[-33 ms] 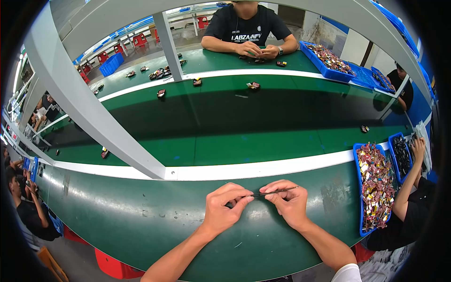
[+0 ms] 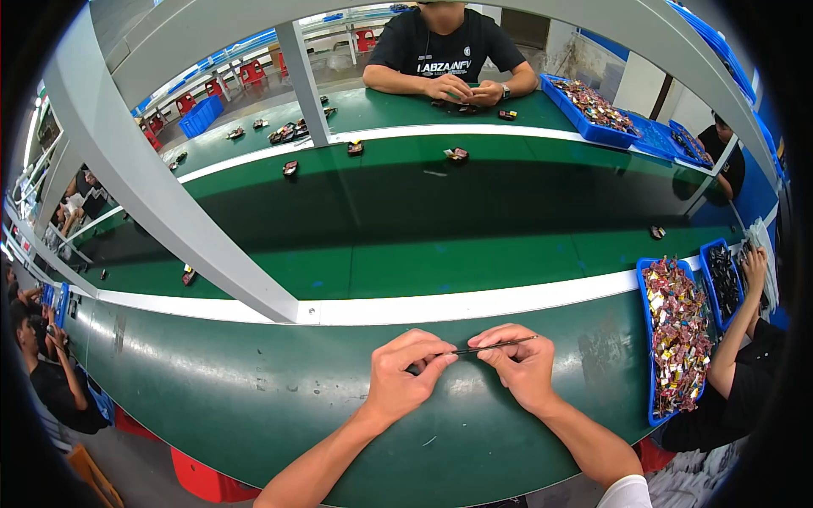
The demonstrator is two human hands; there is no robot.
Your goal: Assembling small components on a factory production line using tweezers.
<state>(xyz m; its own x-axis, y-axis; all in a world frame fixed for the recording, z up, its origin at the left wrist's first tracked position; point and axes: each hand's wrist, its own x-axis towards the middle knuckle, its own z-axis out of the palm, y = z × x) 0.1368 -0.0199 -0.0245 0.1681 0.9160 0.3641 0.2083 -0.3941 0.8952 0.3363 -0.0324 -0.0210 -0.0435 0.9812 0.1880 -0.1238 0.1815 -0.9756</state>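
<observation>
Both hands are busy here: the left hand (image 2: 406,372) pinches a slim dark rod (image 2: 508,342) near one end, the right hand (image 2: 525,364) pinches it farther along, fingertips drawn in tight. It's held over the green worktop (image 2: 279,398), so the piece is picked up and not yet set down; whether work on it is finished, I can't tell. Off right, a blue bin (image 2: 645,326) sits heaped with small wired parts (image 2: 677,339), plenty left there.

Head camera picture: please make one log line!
left hand: pinching thin dark stick-like object; right hand: pinching it too; at right: blue plastic tray, small multicoloured parts
</observation>
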